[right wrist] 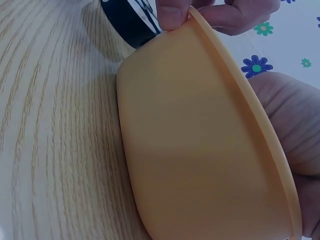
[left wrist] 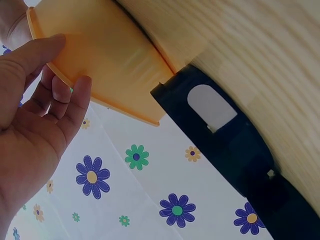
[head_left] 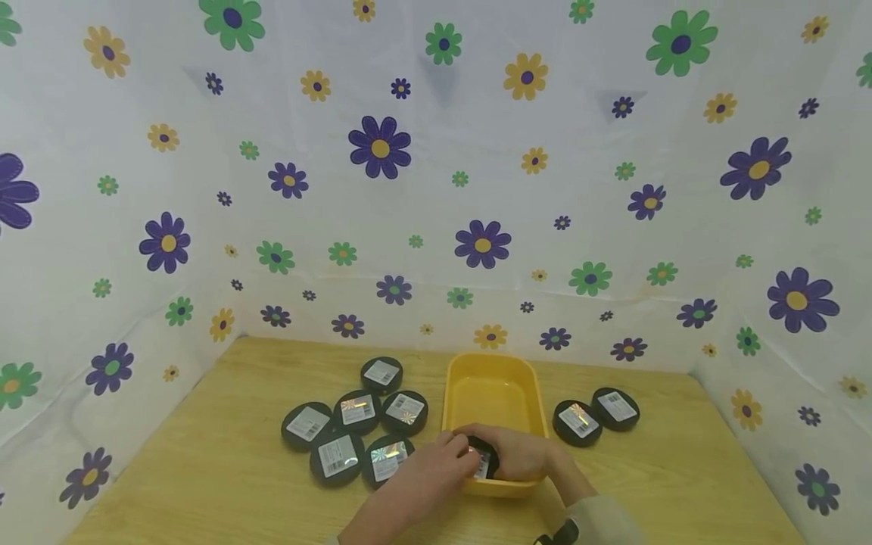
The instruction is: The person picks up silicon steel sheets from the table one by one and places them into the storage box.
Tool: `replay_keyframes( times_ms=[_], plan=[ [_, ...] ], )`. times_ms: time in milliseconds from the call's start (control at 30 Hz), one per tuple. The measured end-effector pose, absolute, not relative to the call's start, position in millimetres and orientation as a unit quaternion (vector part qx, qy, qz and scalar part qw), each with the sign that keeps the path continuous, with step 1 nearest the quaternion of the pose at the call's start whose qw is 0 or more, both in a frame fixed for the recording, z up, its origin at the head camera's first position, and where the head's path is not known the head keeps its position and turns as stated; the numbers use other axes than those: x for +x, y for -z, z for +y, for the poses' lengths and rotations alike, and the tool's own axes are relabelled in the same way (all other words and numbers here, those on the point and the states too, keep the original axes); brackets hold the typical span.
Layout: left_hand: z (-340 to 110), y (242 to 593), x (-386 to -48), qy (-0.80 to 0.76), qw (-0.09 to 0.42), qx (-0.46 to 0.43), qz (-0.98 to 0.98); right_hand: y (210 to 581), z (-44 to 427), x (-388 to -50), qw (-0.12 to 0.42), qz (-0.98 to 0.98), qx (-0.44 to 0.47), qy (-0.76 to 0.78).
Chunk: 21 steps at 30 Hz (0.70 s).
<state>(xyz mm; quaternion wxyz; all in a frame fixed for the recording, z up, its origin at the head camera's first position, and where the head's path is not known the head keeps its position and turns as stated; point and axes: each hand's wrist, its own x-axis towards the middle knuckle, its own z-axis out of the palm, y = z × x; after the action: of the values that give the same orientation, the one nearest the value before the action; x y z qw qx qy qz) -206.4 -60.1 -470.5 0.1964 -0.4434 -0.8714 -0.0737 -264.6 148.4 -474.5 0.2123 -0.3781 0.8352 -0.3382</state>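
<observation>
My right hand grips a black disc in the yellow tray; just beside its fingers, my left hand's hold I can't tell.

We count one yellow tray on one wooden table. We see one left hand and one right hand, so two hands. We make it nine black discs in all: six left of the tray, two right of it and one at the hands. Nine pale labels show, one on each disc.
</observation>
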Motion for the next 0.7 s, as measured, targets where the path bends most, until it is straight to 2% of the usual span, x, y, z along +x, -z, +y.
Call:
replay_keyframes(
  times_ms=[500,600,700],
  plan=[
    [-59.0,472.7,-207.6,0.065,0.211,-0.448,-0.867,466.0,152.9,-266.9,0.249,0.846,-0.368,0.293],
    [-59.4,472.0,-206.8,0.052,0.211,-0.446,-0.868,461.3,154.1,-262.8,0.246,0.855,-0.345,0.298],
    [-60.0,470.8,-207.2,0.042,0.204,-0.441,-0.873,457.5,156.3,-258.0,0.220,0.866,-0.317,0.318]
  ],
)
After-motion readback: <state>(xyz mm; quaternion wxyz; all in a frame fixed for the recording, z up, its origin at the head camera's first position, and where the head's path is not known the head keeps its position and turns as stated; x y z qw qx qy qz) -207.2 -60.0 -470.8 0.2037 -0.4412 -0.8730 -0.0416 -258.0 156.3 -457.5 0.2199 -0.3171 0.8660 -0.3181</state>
